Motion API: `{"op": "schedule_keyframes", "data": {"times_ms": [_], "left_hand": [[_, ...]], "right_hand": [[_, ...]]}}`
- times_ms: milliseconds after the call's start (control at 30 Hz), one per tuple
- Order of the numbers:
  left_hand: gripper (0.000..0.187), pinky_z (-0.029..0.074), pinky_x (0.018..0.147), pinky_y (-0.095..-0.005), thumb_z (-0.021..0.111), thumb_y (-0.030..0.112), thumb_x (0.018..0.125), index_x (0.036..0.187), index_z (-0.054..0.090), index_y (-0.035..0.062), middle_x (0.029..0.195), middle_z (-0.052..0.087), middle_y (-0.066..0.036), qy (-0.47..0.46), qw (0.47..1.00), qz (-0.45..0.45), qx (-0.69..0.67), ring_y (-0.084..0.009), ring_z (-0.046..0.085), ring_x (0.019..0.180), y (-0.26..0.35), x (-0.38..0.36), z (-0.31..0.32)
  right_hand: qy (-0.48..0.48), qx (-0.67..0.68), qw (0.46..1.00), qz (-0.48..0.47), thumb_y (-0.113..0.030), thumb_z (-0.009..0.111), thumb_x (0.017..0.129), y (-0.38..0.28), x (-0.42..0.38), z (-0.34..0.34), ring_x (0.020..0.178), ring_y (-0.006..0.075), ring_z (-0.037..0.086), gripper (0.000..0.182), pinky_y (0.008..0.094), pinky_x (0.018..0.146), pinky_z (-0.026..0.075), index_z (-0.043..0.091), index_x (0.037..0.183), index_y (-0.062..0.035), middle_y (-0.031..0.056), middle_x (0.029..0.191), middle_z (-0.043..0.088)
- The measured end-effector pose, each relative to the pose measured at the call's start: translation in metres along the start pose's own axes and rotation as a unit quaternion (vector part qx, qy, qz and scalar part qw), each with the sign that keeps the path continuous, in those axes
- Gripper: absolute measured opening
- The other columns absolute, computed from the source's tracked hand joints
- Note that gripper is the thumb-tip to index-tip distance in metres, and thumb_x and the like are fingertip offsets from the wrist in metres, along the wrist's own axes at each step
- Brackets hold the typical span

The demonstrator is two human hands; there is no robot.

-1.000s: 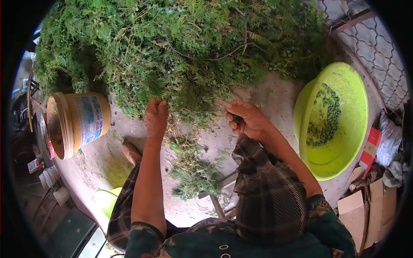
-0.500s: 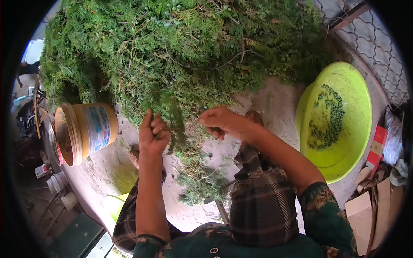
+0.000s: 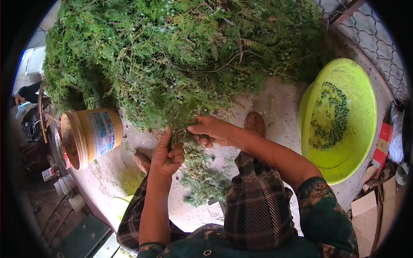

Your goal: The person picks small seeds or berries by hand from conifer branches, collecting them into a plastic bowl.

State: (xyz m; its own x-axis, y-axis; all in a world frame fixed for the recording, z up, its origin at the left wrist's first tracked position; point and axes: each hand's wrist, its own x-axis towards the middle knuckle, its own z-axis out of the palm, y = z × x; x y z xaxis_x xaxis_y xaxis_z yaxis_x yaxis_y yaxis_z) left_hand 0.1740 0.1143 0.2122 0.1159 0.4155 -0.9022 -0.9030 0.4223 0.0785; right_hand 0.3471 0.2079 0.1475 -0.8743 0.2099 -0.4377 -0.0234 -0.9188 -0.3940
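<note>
In front of the big heap of cut evergreen branches [image 3: 172,56], my two hands are close together. A small evergreen sprig [image 3: 177,115] stands up from my left hand [image 3: 167,155], whose thumb and fingers close on its stem. Just to the right, my right hand [image 3: 211,130] has its fingertips pinched together at the sprig's edge; what is between them is too small to make out. Below the hands, a small pile of stripped sprigs [image 3: 204,178] lies on the floor between the feet. To the right, green cones or berries [image 3: 337,116] lie in a lime-green basin [image 3: 359,150].
A yellow bucket [image 3: 112,131] lies on its side at the left. Another lime-green container [image 3: 120,205] shows partly beside my left leg. Cardboard [image 3: 365,221] and a red box [image 3: 381,148] are at the lower right. At the far left edge, part of another person [image 3: 26,92] is visible.
My hands have come closer together, and the sprig now points up from the left hand instead of hanging blurred between them. The view has shifted slightly.
</note>
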Motion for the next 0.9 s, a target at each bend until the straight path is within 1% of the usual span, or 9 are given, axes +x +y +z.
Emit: {"op": "schedule_keyframes", "data": {"times_ms": [200, 333, 467, 600, 633, 667, 733, 867, 900], "left_hand": [[0.039, 0.033, 0.044, -0.0184, 0.064, 0.039, 0.085, 0.103, 0.053, 0.0076, 0.075, 0.055, 0.0, 0.063, 0.888, 0.182, 0.419, -0.003, 0.039, 0.049, 0.002, -0.035, 0.035], [0.048, 0.045, 0.071, -0.0232, 0.067, 0.035, 0.084, 0.113, 0.051, -0.0003, 0.09, 0.061, -0.002, 0.022, 0.804, 0.325, 0.497, -0.0089, 0.054, 0.081, 0.012, -0.071, 0.057], [0.048, 0.045, 0.078, -0.027, 0.069, 0.026, 0.083, 0.115, 0.048, -0.003, 0.097, 0.061, -0.004, -0.053, 0.806, 0.396, 0.436, -0.0086, 0.055, 0.082, 0.018, -0.127, 0.086], [0.027, 0.041, 0.083, -0.0258, 0.07, 0.024, 0.083, 0.099, 0.06, 0.0058, 0.096, 0.062, 0.0, -0.046, 0.78, 0.442, 0.442, -0.008, 0.053, 0.085, 0.033, -0.173, 0.09], [0.027, 0.041, 0.083, -0.0258, 0.07, 0.024, 0.083, 0.099, 0.06, 0.0058, 0.096, 0.062, 0.0, -0.05, 0.778, 0.448, 0.437, -0.008, 0.053, 0.085, 0.041, -0.181, 0.088], [0.023, 0.041, 0.083, -0.0261, 0.07, 0.025, 0.083, 0.096, 0.062, 0.0074, 0.095, 0.062, 0.001, -0.012, 0.753, 0.491, 0.438, -0.008, 0.052, 0.086, 0.05, -0.189, 0.083], [0.021, 0.039, 0.085, -0.0272, 0.068, 0.028, 0.084, 0.093, 0.063, 0.0096, 0.091, 0.062, 0.002, 0.072, 0.701, 0.569, 0.424, -0.0075, 0.05, 0.086, 0.062, -0.202, 0.066], [0.021, 0.04, 0.081, -0.0254, 0.068, 0.032, 0.084, 0.088, 0.06, 0.0124, 0.087, 0.06, 0.002, -0.021, 0.766, 0.586, 0.264, -0.0077, 0.05, 0.083, 0.062, -0.213, 0.051], [0.021, 0.04, 0.081, -0.0254, 0.068, 0.032, 0.084, 0.088, 0.06, 0.0124, 0.087, 0.06, 0.002, -0.025, 0.767, 0.587, 0.259, -0.0077, 0.05, 0.083, 0.063, -0.217, 0.046]], "right_hand": [[0.05, -0.207, 0.974, -0.081, -0.015, 0.062, 0.084, -0.044, -0.018, 0.039, 0.051, 0.0051, 0.047, 0.016, 0.0222, 0.038, 0.034, 0.056, 0.093, -0.0037, -0.0007, 0.064, 0.052], [0.021, -0.28, 0.946, -0.164, -0.013, 0.061, 0.084, -0.076, -0.038, 0.079, 0.063, 0.0035, 0.049, 0.019, 0.0229, 0.055, 0.041, 0.057, 0.098, -0.0008, -0.0006, 0.075, 0.058], [-0.018, -0.333, 0.887, -0.32, -0.012, 0.061, 0.084, -0.088, -0.045, 0.119, 0.076, 0.0077, 0.053, 0.023, 0.0267, 0.068, 0.045, 0.057, 0.103, 0.0, 0.0055, 0.086, 0.063], [0.025, -0.535, 0.788, -0.303, -0.01, 0.062, 0.085, -0.11, -0.065, 0.161, 0.08, 0.0079, 0.051, 0.025, 0.0247, 0.07, 0.044, 0.057, 0.107, 0.0001, 0.0046, 0.084, 0.06], [0.016, -0.467, 0.8, -0.376, -0.018, 0.061, 0.085, -0.11, -0.063, 0.159, 0.059, 0.0096, 0.05, 0.028, 0.0275, 0.052, 0.042, 0.055, 0.105, 0.0003, 0.0029, 0.071, 0.055], [0.048, -0.38, 0.879, -0.283, -0.027, 0.058, 0.088, -0.129, -0.095, 0.178, 0.054, 0.0054, 0.044, 0.032, 0.0219, 0.044, 0.035, 0.054, 0.108, -0.0022, 0.0002, 0.068, 0.05], [0.18, -0.187, 0.902, -0.344, -0.036, 0.053, 0.091, -0.135, -0.119, 0.157, 0.051, 0.0027, 0.039, 0.035, 0.0183, 0.04, 0.029, 0.053, 0.108, -0.0049, -0.0022, 0.069, 0.047], [0.475, -0.16, 0.736, -0.455, -0.034, 0.054, 0.089, -0.123, -0.219, 0.077, 0.047, 0.0013, 0.034, 0.019, 0.0181, 0.039, 0.026, 0.052, 0.083, -0.0166, -0.0071, 0.065, 0.041], [0.555, -0.221, 0.676, -0.433, -0.032, 0.057, 0.086, -0.108, -0.249, 0.012, 0.052, 0.0089, 0.048, 0.02, 0.0235, 0.045, 0.038, 0.056, 0.088, -0.0113, -0.0006, 0.068, 0.051]]}}
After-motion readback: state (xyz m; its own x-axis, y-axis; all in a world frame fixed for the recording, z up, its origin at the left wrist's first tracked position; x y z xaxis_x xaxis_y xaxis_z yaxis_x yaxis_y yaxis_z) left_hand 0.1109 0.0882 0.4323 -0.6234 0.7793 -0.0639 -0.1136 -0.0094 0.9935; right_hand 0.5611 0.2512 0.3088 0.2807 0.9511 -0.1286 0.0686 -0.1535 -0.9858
